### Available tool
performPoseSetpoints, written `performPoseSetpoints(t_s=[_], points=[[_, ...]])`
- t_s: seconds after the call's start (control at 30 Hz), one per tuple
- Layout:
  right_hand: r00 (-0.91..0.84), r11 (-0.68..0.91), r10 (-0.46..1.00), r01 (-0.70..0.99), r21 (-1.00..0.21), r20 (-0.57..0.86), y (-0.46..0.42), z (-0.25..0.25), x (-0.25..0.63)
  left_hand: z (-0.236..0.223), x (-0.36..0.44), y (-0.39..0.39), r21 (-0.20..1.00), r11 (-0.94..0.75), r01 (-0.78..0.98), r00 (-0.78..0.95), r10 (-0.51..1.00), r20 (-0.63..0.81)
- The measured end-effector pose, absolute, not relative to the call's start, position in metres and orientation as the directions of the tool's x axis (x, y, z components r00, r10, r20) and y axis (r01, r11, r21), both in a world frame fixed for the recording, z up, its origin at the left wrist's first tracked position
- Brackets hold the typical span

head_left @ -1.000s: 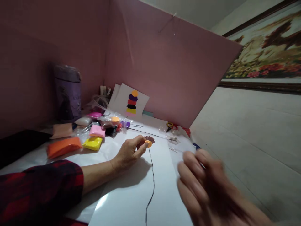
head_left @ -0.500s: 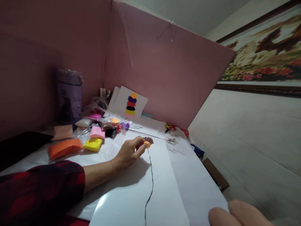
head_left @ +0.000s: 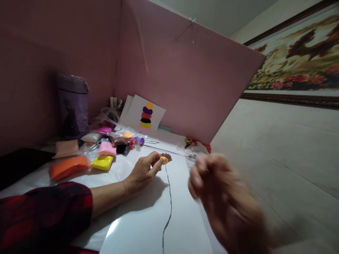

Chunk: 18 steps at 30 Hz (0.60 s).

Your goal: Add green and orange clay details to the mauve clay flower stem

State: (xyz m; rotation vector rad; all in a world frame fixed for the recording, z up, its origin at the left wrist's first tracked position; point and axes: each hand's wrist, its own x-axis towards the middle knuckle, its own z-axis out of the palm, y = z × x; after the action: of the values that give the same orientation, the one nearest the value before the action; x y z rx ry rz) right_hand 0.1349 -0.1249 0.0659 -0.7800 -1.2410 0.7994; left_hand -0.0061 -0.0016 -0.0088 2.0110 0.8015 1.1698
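Note:
Between the thumb and fingertips of my left hand point(head_left: 143, 172) is a flat orange disc of what looks like soft clay point(head_left: 164, 160). It rests over the near edge of a brown, ridged clay shape point(head_left: 166, 156) on a white sheet point(head_left: 143, 225). A thin dark wavy line point(head_left: 170, 201) runs from beneath the disc down the sheet. My right hand point(head_left: 225, 197) is raised over the sheet's right side, blurred, its fingers curled together. A faint thin glint shows at those fingers, but I cannot make out what they hold.
Several clay packets, among them orange point(head_left: 70, 167) and yellow point(head_left: 102, 163), lie to the left. A purple canister point(head_left: 72, 107) stands behind them. A card with coloured bands point(head_left: 156, 113) leans at the back, near thin tools point(head_left: 151, 142) and yellow-handled scissors point(head_left: 188, 141).
My right hand has come up from the lower right corner to above the sheet's right side, its fingers curled. My left hand still holds the orange disc at the brown shape.

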Motion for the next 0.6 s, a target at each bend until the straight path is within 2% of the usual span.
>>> performPoseSetpoints(t_s=[0.1, 0.13, 0.27, 0.4, 0.6], points=[[0.139, 0.400, 0.890, 0.219, -0.890, 0.435, -0.070, 0.049, 0.151, -0.013, -0.005, 0.001, 0.784, -0.600, 0.160, 0.422, 0.760, 0.495], [0.150, 0.361, 0.900, 0.270, -0.892, 0.409, -0.055, 0.041, 0.156, -0.014, -0.005, 0.002, 0.778, -0.608, 0.158, 0.429, 0.752, 0.501], [0.047, 0.317, 0.941, 0.222, -0.922, 0.335, -0.029, 0.012, 0.164, -0.016, -0.005, 0.004, 0.761, -0.628, 0.163, 0.439, 0.737, 0.514], [-0.003, 0.385, 0.921, 0.174, -0.907, 0.390, -0.040, -0.002, 0.156, -0.013, -0.005, 0.001, 0.753, -0.634, 0.174, 0.443, 0.734, 0.515], [0.069, 0.396, 0.911, 0.128, -0.909, 0.407, -0.046, -0.017, 0.151, -0.013, -0.005, 0.000, 0.741, -0.650, 0.171, 0.480, 0.712, 0.513]])
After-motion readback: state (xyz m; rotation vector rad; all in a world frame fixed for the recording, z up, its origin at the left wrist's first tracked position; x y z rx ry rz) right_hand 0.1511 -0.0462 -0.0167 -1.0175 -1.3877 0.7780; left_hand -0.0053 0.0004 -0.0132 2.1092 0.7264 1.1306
